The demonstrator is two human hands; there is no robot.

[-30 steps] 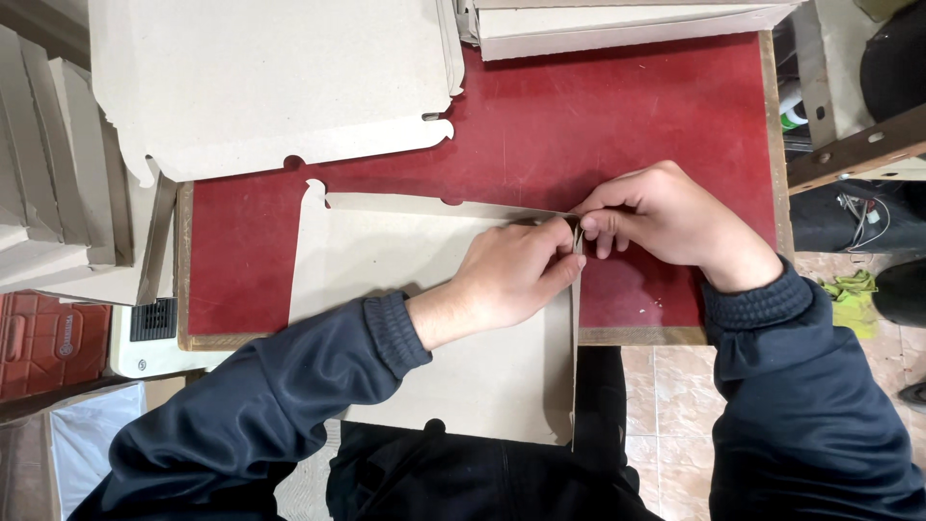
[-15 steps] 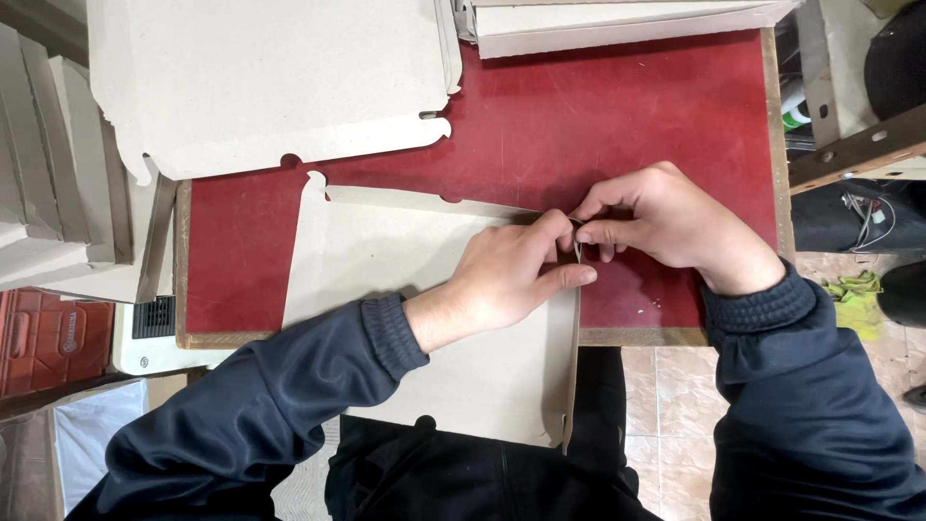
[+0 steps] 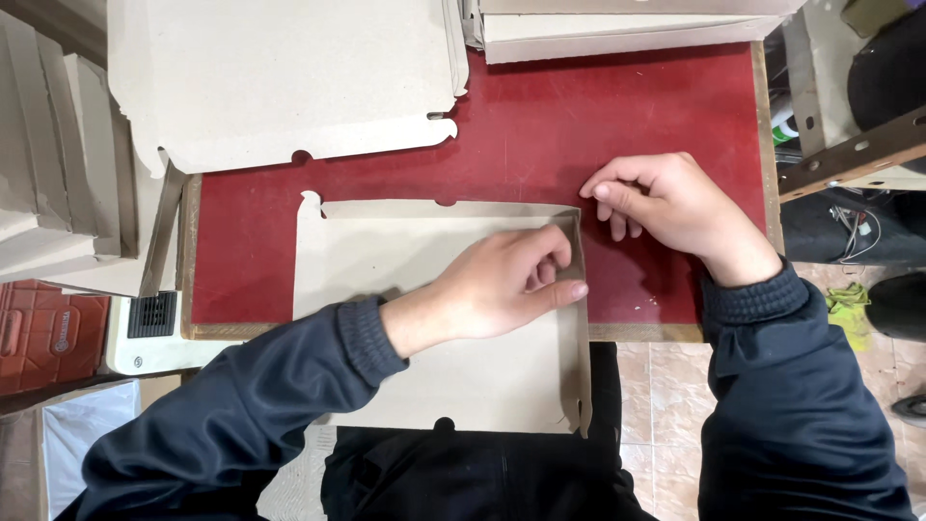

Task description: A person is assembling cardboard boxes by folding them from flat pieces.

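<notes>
A flat grey-brown cardboard box blank [image 3: 386, 251] lies on the red table top [image 3: 579, 116], its near part hanging over the table's front edge. Its right side flap [image 3: 579, 328] stands folded up. My left hand [image 3: 506, 285] rests inside the blank at the far right corner, fingers curled, thumb pressed against the raised flap. My right hand [image 3: 661, 203] hovers just outside that corner over the red surface, fingers loosely bent, holding nothing I can see.
A stack of flat cardboard blanks [image 3: 280, 77] lies at the far left of the table. Folded boxes [image 3: 627, 24] sit at the far edge. More cardboard piles [image 3: 48, 174] stand at the left. A red crate [image 3: 43, 333] sits lower left. Tiled floor [image 3: 656, 386] shows at the right.
Both hands were pinched together at the blank's far right corner. Now my right hand has drawn off to the right, and my left hand has slid down along the raised side flap.
</notes>
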